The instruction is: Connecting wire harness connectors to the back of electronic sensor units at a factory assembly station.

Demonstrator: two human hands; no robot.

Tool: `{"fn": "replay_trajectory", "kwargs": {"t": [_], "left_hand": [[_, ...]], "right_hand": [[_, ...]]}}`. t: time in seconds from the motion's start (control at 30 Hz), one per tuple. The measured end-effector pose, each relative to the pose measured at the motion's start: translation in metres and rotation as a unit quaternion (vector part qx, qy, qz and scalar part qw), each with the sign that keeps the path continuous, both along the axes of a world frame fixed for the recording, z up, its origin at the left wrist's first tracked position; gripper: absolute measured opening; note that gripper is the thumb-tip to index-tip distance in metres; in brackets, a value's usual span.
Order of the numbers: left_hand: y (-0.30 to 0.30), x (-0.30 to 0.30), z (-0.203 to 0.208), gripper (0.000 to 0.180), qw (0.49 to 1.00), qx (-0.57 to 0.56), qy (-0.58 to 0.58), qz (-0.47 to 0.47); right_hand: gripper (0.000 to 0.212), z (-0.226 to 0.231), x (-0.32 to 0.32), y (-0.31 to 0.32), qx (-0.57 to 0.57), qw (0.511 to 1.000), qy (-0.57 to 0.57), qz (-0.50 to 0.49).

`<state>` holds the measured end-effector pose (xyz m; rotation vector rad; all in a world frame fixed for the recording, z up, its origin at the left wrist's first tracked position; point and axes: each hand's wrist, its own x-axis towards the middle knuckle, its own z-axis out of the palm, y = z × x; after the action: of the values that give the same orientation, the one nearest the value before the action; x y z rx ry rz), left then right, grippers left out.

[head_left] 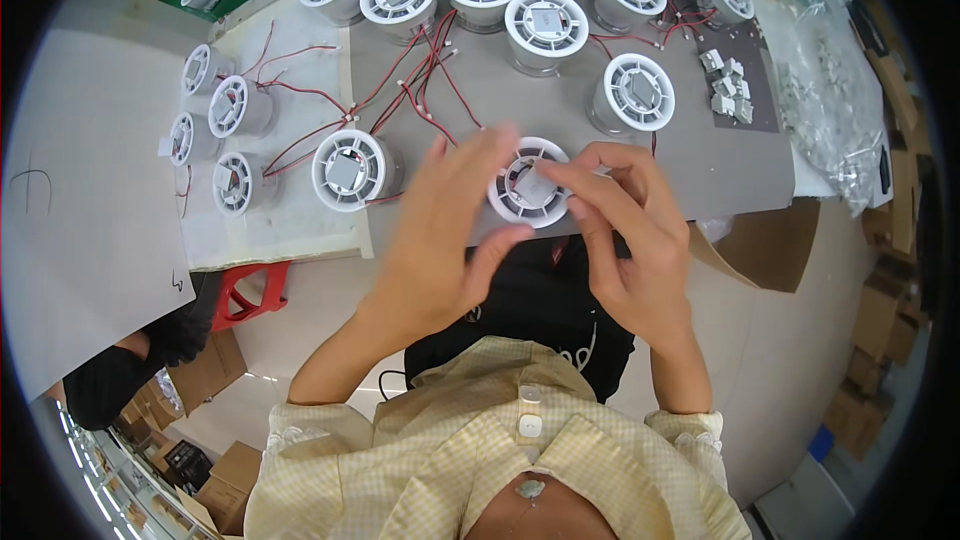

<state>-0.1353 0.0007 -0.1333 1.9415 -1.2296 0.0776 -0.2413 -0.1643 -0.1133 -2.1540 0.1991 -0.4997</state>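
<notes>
In front of me at the table's near edge sits a white spoked round housing [500, 202], with a small grey square piece [528, 186] in its middle. My right hand [635, 230] is at its right side, fingers bent; the index fingertip rests by the square piece and the thumb touches the rim. On the other side my left hand [440, 220], blurred by motion, has its thumb and fingers apart and holds nothing; its fingers partly cover the housing's left side. Another white housing [350, 171] on a clear cup lies left of my left hand.
Several similar housings [547, 32] stand farther back, joined by red and dark wires [410, 90]. Small pale square blocks [728, 88] lie in a group at the right, beside a clear plastic bag [825, 110]. An open cardboard box [765, 245] is below the table's right edge.
</notes>
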Motion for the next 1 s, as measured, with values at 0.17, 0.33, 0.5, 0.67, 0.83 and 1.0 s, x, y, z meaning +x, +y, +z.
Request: {"fn": "replay_trajectory", "kwargs": {"t": [0.17, 0.33, 0.5, 0.67, 0.83, 1.0], "left_hand": [[-0.003, 0.0, 0.013, 0.067, 0.994, 0.01, -0.053, 0.1], [-0.01, -0.015, 0.018, 0.063, 0.989, 0.068, -0.029, 0.129], [-0.01, -0.009, 0.021, 0.064, 0.993, 0.076, -0.019, 0.092], [-0.011, -0.005, 0.022, 0.06, 0.996, 0.074, 0.035, 0.041], [-0.01, 0.0, 0.015, 0.064, 0.992, 0.067, 0.102, 0.008], [-0.023, -0.013, 0.015, 0.071, 0.996, 0.035, 0.076, 0.021]], "right_hand": [[0.03, -0.006, 0.004, 0.001, 0.019, 0.998, -0.025, -0.048], [0.03, 0.0, 0.003, 0.009, 0.074, 0.996, 0.013, -0.057], [0.028, 0.005, 0.005, 0.011, 0.041, 0.997, 0.039, -0.05], [0.026, 0.006, 0.014, -0.004, 0.136, 0.985, 0.099, -0.039], [0.021, 0.001, 0.007, -0.005, 0.048, 0.997, 0.059, 0.007], [0.021, 0.003, 0.005, -0.004, 0.121, 0.99, 0.06, -0.031]]}}
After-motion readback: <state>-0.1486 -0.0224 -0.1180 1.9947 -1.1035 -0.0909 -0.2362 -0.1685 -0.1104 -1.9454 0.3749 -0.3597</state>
